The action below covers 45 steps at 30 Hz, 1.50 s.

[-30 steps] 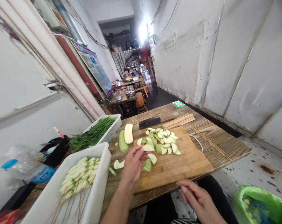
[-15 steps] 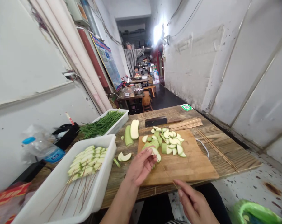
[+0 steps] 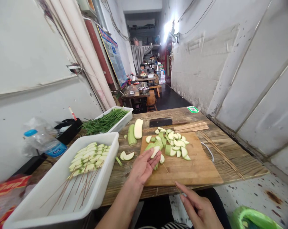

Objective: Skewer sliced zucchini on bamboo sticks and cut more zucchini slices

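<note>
Over the near left part of the wooden cutting board (image 3: 191, 173), my left hand (image 3: 144, 165) holds a pale zucchini slice (image 3: 155, 152) between thumb and fingers. My right hand (image 3: 196, 203), at the board's near edge, pinches the end of a thin wooden skewer (image 3: 166, 167). The skewer slants up and left toward the slice; whether its tip is in the slice I cannot tell. Cut zucchini pieces (image 3: 179, 143) lie heaped on the board beyond my left hand. To the left, a white tray (image 3: 103, 187) bears several skewers threaded with slices.
Behind the board lie a cleaver (image 3: 160, 122) and a bundle of skewers (image 3: 193, 126), with more skewers (image 3: 222, 155) at right. Two peeled zucchini pieces (image 3: 131, 135) sit left of it. A tray of green stalks (image 3: 128, 115) and a water bottle (image 3: 46, 144) stand further left. A person (image 3: 142, 68) sits far back.
The slice in my left hand has turned, and the fingers beneath it have opened out more. My right hand still pinches the skewer, slightly further left. The camera view has shifted a little.
</note>
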Each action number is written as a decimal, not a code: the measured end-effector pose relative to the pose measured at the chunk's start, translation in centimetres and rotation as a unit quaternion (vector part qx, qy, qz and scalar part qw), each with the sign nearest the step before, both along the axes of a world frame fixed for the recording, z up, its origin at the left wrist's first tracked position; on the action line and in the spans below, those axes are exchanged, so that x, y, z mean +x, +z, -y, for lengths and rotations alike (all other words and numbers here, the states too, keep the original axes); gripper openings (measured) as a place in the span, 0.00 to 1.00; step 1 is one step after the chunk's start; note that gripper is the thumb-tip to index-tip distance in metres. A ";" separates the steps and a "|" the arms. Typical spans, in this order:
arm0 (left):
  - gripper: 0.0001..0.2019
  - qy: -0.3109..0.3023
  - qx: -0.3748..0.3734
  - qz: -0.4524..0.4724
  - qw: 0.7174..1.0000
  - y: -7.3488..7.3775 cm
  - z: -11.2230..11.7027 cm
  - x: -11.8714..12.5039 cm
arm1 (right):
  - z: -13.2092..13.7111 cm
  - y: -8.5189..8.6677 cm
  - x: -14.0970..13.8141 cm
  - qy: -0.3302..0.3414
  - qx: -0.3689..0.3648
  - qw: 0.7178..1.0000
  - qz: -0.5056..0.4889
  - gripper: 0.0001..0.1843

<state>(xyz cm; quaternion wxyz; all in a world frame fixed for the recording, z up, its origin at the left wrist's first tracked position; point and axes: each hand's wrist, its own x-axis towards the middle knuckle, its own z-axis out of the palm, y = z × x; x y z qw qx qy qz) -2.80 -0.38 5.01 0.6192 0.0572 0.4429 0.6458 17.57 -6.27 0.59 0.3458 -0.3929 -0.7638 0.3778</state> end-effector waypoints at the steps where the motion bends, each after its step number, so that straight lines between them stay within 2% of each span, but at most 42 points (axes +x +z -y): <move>1: 0.05 -0.001 0.000 -0.002 1.000 0.0 0.0 0.0 | 0.0 0.0 0.0 0.001 0.002 1.000 0.001 0.21; 9: 0.04 -0.015 0.002 -0.029 0.999 0.1 0.1 0.1 | -0.2 0.2 0.2 0.006 -0.003 1.000 0.005 0.20; 16: 0.05 -0.040 0.011 -0.051 0.998 -0.1 0.0 -0.1 | -0.4 0.1 0.5 0.017 -0.002 0.999 -0.031 0.19; 25: 0.06 -0.049 0.032 -0.091 0.994 -0.3 0.1 -0.2 | -0.4 0.4 0.5 0.026 -0.030 0.999 -0.005 0.21; 31: 0.07 -0.066 0.035 -0.120 0.990 -0.5 -0.1 -0.1 | -0.4 0.1 -0.3 -0.008 -0.035 0.999 0.003 0.22; 37: 0.09 -0.132 0.027 -0.142 0.981 -0.2 -1.3 0.8 | -1.4 0.4 -2.5 -0.073 -0.080 0.992 -0.068 0.23; 45: 0.07 -0.087 0.037 -0.095 0.991 -0.5 -2.8 2.9 | -2.0 -0.4 -4.0 -0.102 -0.098 0.982 -0.122 0.25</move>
